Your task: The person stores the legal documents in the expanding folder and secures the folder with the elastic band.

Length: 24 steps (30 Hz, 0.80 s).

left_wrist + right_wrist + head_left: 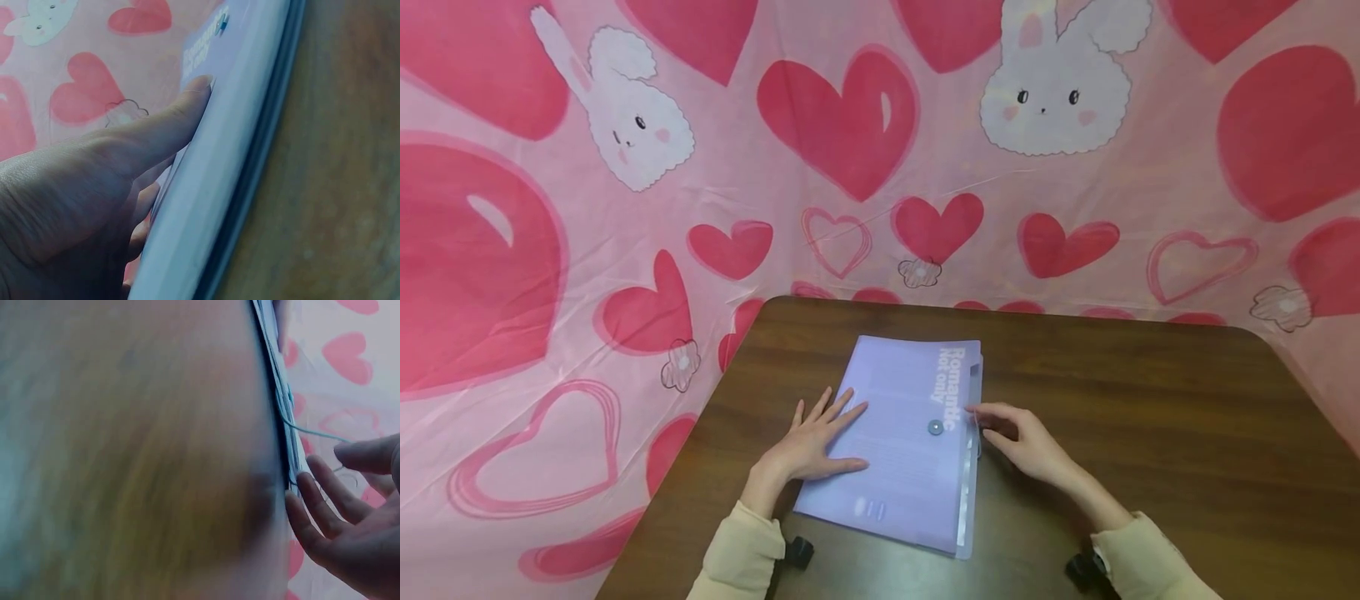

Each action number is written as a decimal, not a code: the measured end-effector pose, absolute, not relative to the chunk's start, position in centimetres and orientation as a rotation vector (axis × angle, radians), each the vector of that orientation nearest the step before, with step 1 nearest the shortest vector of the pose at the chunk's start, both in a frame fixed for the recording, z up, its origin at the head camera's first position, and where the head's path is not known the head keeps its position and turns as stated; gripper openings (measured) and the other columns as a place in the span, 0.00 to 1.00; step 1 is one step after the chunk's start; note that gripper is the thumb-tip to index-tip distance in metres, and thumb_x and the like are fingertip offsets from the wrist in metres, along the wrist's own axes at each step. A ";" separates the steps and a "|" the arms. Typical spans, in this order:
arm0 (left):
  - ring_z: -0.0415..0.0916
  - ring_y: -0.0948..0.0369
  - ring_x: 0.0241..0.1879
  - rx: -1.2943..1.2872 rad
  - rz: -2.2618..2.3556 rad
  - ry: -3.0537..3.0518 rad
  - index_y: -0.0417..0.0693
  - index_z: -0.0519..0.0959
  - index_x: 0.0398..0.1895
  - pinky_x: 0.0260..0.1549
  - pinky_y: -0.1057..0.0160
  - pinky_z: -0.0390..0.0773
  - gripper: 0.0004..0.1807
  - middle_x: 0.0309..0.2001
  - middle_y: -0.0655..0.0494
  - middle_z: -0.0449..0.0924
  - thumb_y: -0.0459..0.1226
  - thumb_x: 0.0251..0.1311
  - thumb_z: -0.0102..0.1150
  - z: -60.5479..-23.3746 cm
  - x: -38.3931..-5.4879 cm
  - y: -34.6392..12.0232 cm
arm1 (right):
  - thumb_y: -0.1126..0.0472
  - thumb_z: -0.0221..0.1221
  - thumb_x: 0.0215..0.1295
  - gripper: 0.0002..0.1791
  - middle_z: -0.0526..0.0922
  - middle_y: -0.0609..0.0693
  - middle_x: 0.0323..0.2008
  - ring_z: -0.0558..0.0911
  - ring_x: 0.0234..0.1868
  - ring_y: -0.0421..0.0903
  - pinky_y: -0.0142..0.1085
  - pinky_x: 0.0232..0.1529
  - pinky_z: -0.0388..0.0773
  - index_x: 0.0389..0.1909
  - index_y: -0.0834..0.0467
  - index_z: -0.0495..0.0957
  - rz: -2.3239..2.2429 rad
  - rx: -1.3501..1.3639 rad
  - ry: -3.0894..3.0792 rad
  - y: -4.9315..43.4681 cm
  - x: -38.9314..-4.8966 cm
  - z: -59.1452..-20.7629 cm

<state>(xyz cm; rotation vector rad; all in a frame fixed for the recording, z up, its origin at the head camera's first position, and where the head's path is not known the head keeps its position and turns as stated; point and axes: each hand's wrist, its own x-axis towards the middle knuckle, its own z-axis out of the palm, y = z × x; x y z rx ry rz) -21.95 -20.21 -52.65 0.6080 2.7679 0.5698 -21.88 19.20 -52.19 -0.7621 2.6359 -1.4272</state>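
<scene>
A light purple document folder [895,467] lies on the table, its cover printed with white lettering and fitted with a round grey button [936,427]. My left hand [808,446] rests on the left part of the cover with fingers spread; in the left wrist view its thumb [181,119] lies along the folder's near edge. My right hand [1026,442] is at the folder's right edge. From that edge a thin blue-grey string [315,432] runs to the right hand, which pinches it between thumb and index finger. The string's far end is hidden by the fingers.
The dark brown wooden table [1150,400] extends to the right of the folder. Behind and left of it hangs a pink cloth [835,25] with red hearts and white rabbits. Black straps [799,552] sit at both wrists, by the cream sleeves [737,550].
</scene>
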 end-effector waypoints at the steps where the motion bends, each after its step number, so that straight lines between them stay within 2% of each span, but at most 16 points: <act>1: 0.34 0.38 0.91 0.609 0.573 2.768 0.64 0.58 0.90 0.82 0.20 0.31 0.53 0.92 0.51 0.45 0.63 0.66 0.70 -52.6 -21.9 -20.2 | 0.74 0.66 0.73 0.24 0.88 0.62 0.64 0.88 0.59 0.60 0.40 0.60 0.90 0.68 0.62 0.83 -1.417 -0.761 2.660 18.9 -21.8 -52.1; 6: 0.34 0.38 0.91 0.609 0.583 2.770 0.64 0.58 0.90 0.82 0.20 0.31 0.53 0.92 0.52 0.44 0.63 0.66 0.70 -52.5 -21.8 -20.2 | 0.75 0.70 0.68 0.27 0.89 0.57 0.57 0.88 0.53 0.52 0.45 0.57 0.90 0.67 0.61 0.84 -1.321 -0.760 2.788 17.6 -21.7 -52.0; 11: 0.34 0.37 0.91 0.607 0.594 2.775 0.64 0.59 0.89 0.81 0.19 0.31 0.53 0.92 0.51 0.45 0.63 0.65 0.71 -52.5 -21.7 -20.2 | 0.73 0.71 0.68 0.25 0.86 0.56 0.56 0.86 0.54 0.51 0.53 0.60 0.88 0.66 0.62 0.84 -1.148 -0.814 2.898 16.4 -21.8 -51.8; 17: 0.34 0.37 0.91 0.610 0.605 2.774 0.64 0.59 0.89 0.81 0.19 0.30 0.53 0.92 0.52 0.45 0.63 0.66 0.70 -52.6 -21.7 -20.1 | 0.67 0.76 0.66 0.23 0.85 0.55 0.54 0.83 0.49 0.48 0.50 0.53 0.88 0.61 0.59 0.86 -0.930 -0.816 2.957 15.7 -22.1 -51.6; 20: 0.33 0.37 0.91 0.614 0.617 2.770 0.65 0.59 0.89 0.81 0.19 0.29 0.52 0.92 0.51 0.45 0.63 0.66 0.70 -52.7 -21.7 -20.1 | 0.63 0.78 0.65 0.23 0.85 0.56 0.55 0.81 0.50 0.50 0.51 0.55 0.85 0.60 0.58 0.86 -0.833 -0.816 2.939 15.4 -22.3 -51.5; 24: 0.32 0.37 0.91 0.620 0.628 2.771 0.65 0.60 0.89 0.80 0.18 0.28 0.51 0.92 0.51 0.45 0.63 0.66 0.71 -52.7 -21.8 -20.1 | 0.61 0.79 0.64 0.24 0.86 0.58 0.57 0.81 0.57 0.56 0.57 0.58 0.81 0.60 0.56 0.86 -0.707 -0.857 2.948 14.9 -22.4 -51.4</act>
